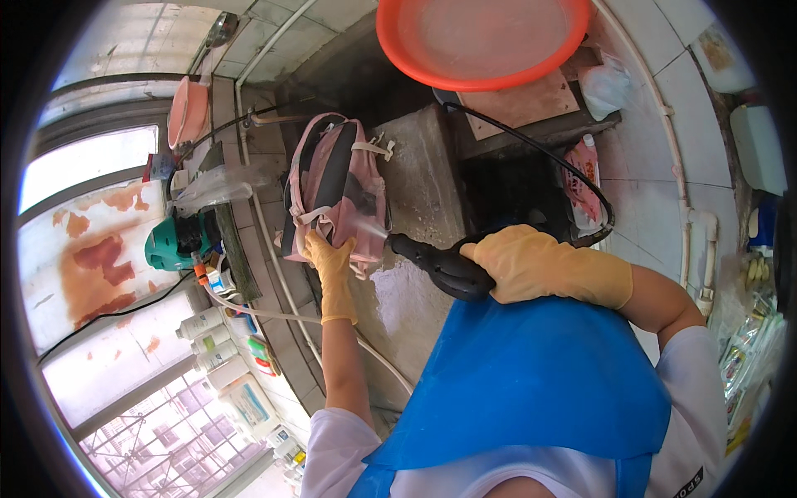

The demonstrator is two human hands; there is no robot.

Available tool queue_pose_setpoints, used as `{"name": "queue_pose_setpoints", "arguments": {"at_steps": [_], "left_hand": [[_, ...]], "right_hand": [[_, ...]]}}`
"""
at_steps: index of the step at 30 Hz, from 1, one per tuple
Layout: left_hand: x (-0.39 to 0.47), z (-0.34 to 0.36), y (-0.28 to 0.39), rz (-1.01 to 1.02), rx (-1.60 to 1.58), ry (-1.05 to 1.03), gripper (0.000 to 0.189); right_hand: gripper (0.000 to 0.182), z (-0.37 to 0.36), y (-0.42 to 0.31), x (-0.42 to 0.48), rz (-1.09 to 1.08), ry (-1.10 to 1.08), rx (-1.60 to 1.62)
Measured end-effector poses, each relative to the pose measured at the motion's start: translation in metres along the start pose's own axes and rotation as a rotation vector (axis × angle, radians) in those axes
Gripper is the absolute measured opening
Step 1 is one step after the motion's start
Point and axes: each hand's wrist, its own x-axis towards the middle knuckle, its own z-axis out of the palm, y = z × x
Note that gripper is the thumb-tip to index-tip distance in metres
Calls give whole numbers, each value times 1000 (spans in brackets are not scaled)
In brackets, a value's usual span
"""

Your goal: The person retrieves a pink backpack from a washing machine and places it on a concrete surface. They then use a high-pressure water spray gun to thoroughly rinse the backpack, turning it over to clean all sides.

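Observation:
A pink and dark grey backpack point(336, 180) rests at the left side of a wet stone slab point(423, 168). My left hand point(330, 261), in a yellow rubber glove, grips the backpack's near end by its straps and fabric. In my right hand point(535, 264), gloved alike, is a black pressure-washer spray gun point(442, 267). A fine water spray leaves its nozzle toward the backpack's lower right part. The gun's black hose point(535, 143) loops behind my right hand.
A large red-rimmed basin point(423, 75) stands at the top, with a plastic bag point(604, 87) and a pink pouch point(582, 180) nearby. On the left ledge sit a green pressure-washer unit point(168, 243), a pink basin point(187, 112) and several bottles point(202, 324). Pipes point(675, 149) run along the tiled walls.

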Motion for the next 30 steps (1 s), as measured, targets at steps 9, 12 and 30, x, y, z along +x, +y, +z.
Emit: {"name": "queue_pose_setpoints", "arguments": {"at_steps": [9, 12, 30], "left_hand": [[11, -19, -7, 18, -193, -58, 103], [15, -34, -9, -27, -429, -129, 101], [49, -114, -34, -364, -257, -280, 68]], "right_hand": [[45, 0, 2, -7, -9, 102, -4], [45, -14, 24, 7, 68, 254, 56], [45, 15, 6, 26, 17, 269, 29]]}}
